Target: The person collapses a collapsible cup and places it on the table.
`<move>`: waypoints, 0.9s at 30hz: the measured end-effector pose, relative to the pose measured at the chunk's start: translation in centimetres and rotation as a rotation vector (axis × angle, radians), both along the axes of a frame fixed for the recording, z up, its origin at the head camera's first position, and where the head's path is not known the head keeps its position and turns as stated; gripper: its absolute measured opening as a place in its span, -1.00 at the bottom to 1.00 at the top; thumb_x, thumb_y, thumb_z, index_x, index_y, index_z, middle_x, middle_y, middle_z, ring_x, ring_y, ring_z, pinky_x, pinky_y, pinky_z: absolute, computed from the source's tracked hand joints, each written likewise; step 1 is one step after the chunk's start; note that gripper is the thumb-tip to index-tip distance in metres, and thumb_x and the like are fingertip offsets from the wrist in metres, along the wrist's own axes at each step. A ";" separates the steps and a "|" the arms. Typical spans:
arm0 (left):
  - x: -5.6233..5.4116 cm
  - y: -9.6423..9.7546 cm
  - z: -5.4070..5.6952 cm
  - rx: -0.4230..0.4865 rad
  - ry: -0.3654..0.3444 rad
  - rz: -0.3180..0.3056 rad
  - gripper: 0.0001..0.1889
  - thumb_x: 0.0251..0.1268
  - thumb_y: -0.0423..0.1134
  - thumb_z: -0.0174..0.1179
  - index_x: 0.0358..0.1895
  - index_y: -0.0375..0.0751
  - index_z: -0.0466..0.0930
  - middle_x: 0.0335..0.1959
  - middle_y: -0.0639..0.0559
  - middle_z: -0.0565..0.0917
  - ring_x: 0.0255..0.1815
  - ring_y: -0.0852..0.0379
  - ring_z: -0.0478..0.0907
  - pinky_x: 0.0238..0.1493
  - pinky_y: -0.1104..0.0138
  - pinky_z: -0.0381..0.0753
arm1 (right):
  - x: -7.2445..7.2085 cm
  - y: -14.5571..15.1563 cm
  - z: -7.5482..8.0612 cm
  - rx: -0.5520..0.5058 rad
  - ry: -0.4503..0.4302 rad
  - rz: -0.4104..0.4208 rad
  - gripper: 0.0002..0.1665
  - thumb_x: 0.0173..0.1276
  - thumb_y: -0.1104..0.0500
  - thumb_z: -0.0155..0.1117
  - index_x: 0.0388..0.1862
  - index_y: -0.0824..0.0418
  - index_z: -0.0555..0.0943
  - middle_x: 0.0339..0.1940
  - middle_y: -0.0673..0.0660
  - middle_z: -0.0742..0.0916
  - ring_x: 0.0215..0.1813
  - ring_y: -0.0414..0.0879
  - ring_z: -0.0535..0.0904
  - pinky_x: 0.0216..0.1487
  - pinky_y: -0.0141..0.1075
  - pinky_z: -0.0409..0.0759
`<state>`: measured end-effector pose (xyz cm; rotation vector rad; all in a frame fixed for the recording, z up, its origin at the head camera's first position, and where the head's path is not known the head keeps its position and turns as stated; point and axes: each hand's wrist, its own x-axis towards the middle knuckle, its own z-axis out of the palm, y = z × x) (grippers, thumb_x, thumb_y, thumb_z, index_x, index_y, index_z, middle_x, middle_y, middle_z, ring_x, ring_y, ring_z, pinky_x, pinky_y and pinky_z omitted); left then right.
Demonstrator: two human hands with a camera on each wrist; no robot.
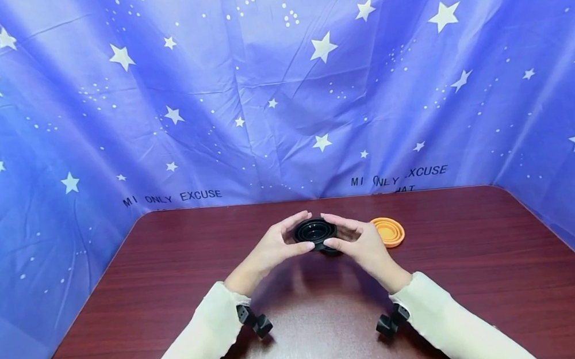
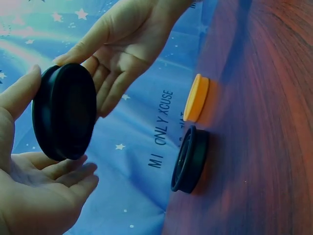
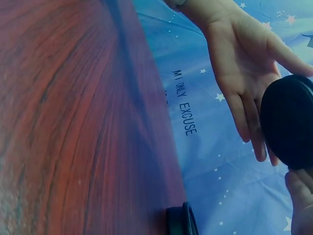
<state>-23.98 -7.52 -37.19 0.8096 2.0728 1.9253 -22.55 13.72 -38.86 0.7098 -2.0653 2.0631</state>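
A black collapsible cup (image 1: 315, 231), flattened into rings, is held up above the table between both hands. My left hand (image 1: 268, 247) grips its left side, thumb at the near rim and fingers at the far side. On the opposite side my right hand (image 1: 369, 245) grips it in the same manner, thumb on the near rim. The left wrist view shows the flat underside of the held cup (image 2: 68, 112). Below it, a second black collapsible cup (image 2: 191, 160) rests on the table, mostly hidden in the head view.
An orange collapsible cup (image 1: 389, 232), also flattened, lies on the table just right of my right hand. The dark red wooden table (image 1: 123, 311) ends at a blue star-patterned curtain (image 1: 278, 88) along the back and sides. A small black camera sits at each wrist.
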 end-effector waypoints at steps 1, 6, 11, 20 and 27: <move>0.1 0.1 0.0 0.010 -0.002 -0.006 -0.26 0.12 -0.45 0.26 0.40 -0.41 0.13 0.36 -0.29 0.29 0.32 -0.07 0.30 0.21 0.27 0.40 | 0.0 0.0 -0.1 0.000 0.019 0.009 -0.40 0.11 0.38 0.39 0.17 0.44 0.49 0.15 0.35 0.58 0.09 -0.24 0.57 0.09 -0.40 0.49; 0.3 0.4 -0.6 0.072 -0.007 -0.034 -0.20 0.01 -0.59 0.28 0.39 -0.45 0.12 0.34 -0.29 0.33 0.29 -0.01 0.34 0.14 0.32 0.47 | -0.2 0.3 -0.6 0.016 0.120 0.071 -0.34 0.07 0.44 0.40 0.20 0.46 0.46 0.20 0.47 0.49 0.16 -0.21 0.53 0.11 -0.39 0.48; 0.4 0.5 -1.1 0.010 0.083 -0.009 -0.18 -0.04 -0.59 0.32 0.37 -0.44 0.15 0.29 -0.27 0.40 0.24 -0.01 0.39 0.10 0.30 0.51 | -0.3 0.5 -0.9 0.060 0.152 0.085 -0.31 0.05 0.47 0.39 0.23 0.43 0.44 0.23 0.43 0.49 0.16 -0.22 0.52 0.12 -0.41 0.48; 0.0 0.1 -2.2 -0.073 0.153 0.140 -0.27 -0.06 -0.54 0.37 0.29 -0.47 0.31 0.13 -0.33 0.53 0.03 -0.19 0.52 -0.17 0.45 0.58 | -0.1 0.3 -0.7 0.174 0.085 0.027 -0.32 0.11 0.41 0.38 0.26 0.37 0.43 0.18 0.29 0.57 0.21 0.05 0.49 0.16 -0.37 0.45; -1.2 -1.6 -3.3 -0.017 -0.046 0.216 -0.27 -0.05 -0.53 0.34 0.31 -0.39 0.32 0.16 -0.23 0.53 -0.01 0.14 0.53 -0.06 0.49 0.50 | 0.0 2.0 -0.3 0.245 -0.012 -0.081 -0.42 0.24 0.18 0.35 0.23 0.28 0.49 0.17 0.18 0.61 0.23 0.03 0.48 0.18 -0.22 0.45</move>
